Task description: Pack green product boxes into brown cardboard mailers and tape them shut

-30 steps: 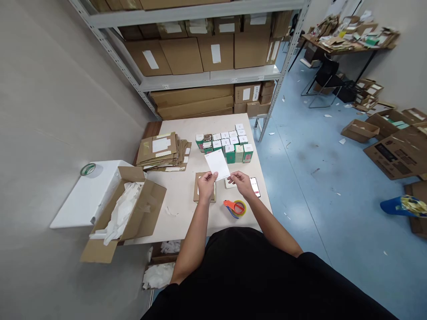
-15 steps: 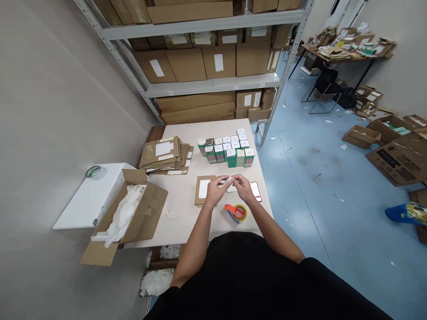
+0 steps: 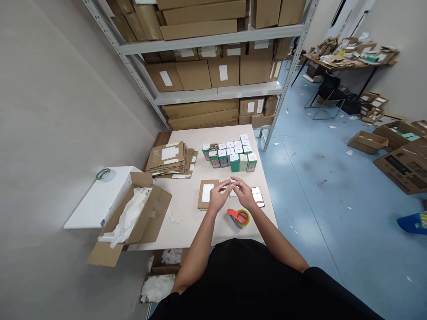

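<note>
My left hand (image 3: 218, 197) and my right hand (image 3: 243, 194) come together above the table, fingertips pinched close to each other. Between them is a small white slip (image 3: 231, 182), mostly hidden by the fingers. Under the hands, another white piece (image 3: 232, 194) shows in part on the table. Left of my left hand lies a flat brown cardboard box (image 3: 201, 201) with a white label. A phone (image 3: 258, 197) with a lit screen rests right of my right hand. Nearer to me lie an orange tape cutter (image 3: 237, 216) and a yellow tape roll (image 3: 247, 221), touching.
Several green-and-white small boxes (image 3: 235, 165) stand toward the table's back right. Flattened cardboard mailers (image 3: 167, 161) are piled at the left. An open carton (image 3: 147, 222) with white wrapping sits at the left edge. Behind the table rises a shelf rack (image 3: 220, 92) of cartons.
Both hands have drawn closer, their fingertips now nearly meeting; the white slip shows less than before. The camera view has shifted slightly, so the scene sits a little lower and further right.
</note>
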